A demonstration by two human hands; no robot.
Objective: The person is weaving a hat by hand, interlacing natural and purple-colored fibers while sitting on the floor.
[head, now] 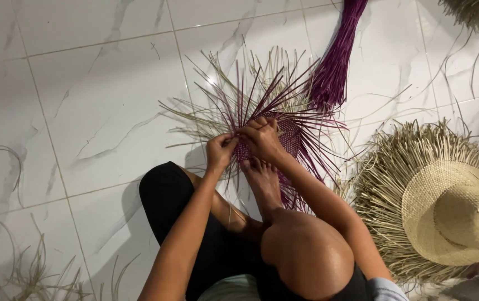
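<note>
A half-woven mat (289, 134) of purple and pale straw strips lies on the white tiled floor, loose strands fanning outward from it. My left hand (220, 150) pinches strands at the mat's left edge. My right hand (261, 136) grips strands just beside it, over the woven purple patch. My bare foot (261, 178) rests on the near edge of the mat. My bent knee (306, 251) is in the foreground.
A bundle of purple strips (337, 61) lies beyond the mat, at the top. A woven straw hat (457, 212) with unfinished fringed edges sits on the right. More straw work (476, 11) is at the top right. Loose pale strands (22, 267) curl at the lower left.
</note>
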